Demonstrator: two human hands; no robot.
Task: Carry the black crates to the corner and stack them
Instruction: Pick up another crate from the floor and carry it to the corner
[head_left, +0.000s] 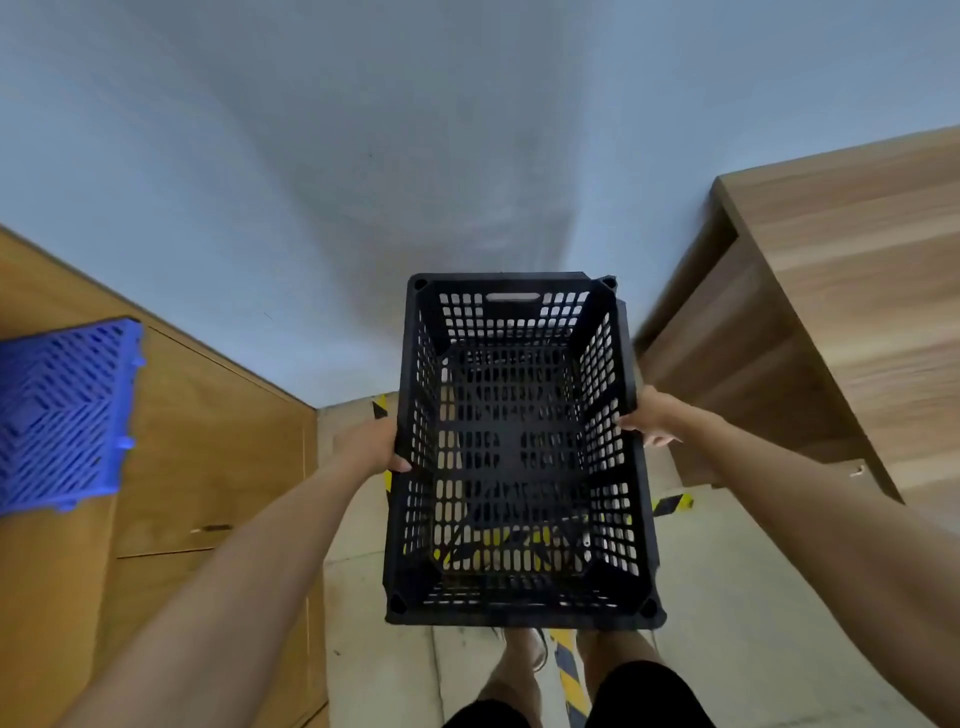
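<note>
Item: my left hand, centre-left of the frame, fingers curled over the left rim of the black crate, thumb tip showing inside the wall. Item: my right hand, centre-right, gripping the right rim, fingers wrapped over the edge. Item: the black crate itself, perforated plastic, empty, open side up, held in the air between both hands at the middle of the frame, above my legs and the floor. Item: yellow-and-black hazard tape on the floor, showing beside and through the crate. Item: a blue slatted crate, far left. Item: wooden cabinet, lower left. Item: wooden tabletop, upper right. Item: pale wall ahead.
</note>
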